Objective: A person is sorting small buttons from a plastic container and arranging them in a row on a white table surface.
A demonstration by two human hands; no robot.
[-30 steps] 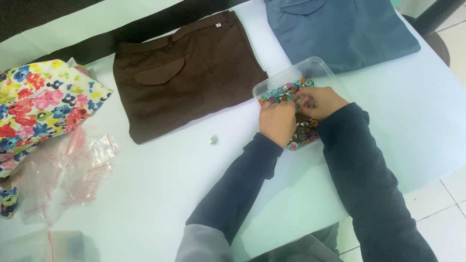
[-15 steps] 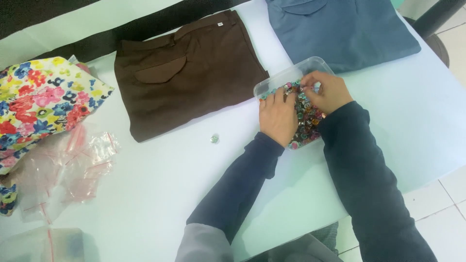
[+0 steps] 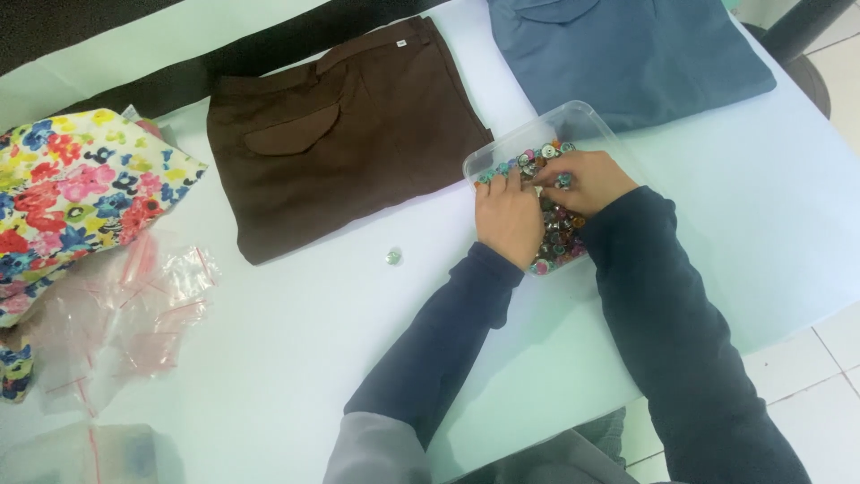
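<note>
Here both hands, left hand and right hand, dig loosely into the clear tray, its length running diagonally away rightward.

Trousers: brown
Shirt: blue
Cloth: floral, multicoloured
Buttons: multicoloured
Sleeves: navy
Table: white

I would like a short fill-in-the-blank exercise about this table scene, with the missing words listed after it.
1. Both hands, the left hand and the right hand, are inside a clear plastic ____ full of small buttons.
2. The folded garment left of the hands is ____ in colour.
3. One single button lies on the ____.

Missing words: container; brown; table
</note>
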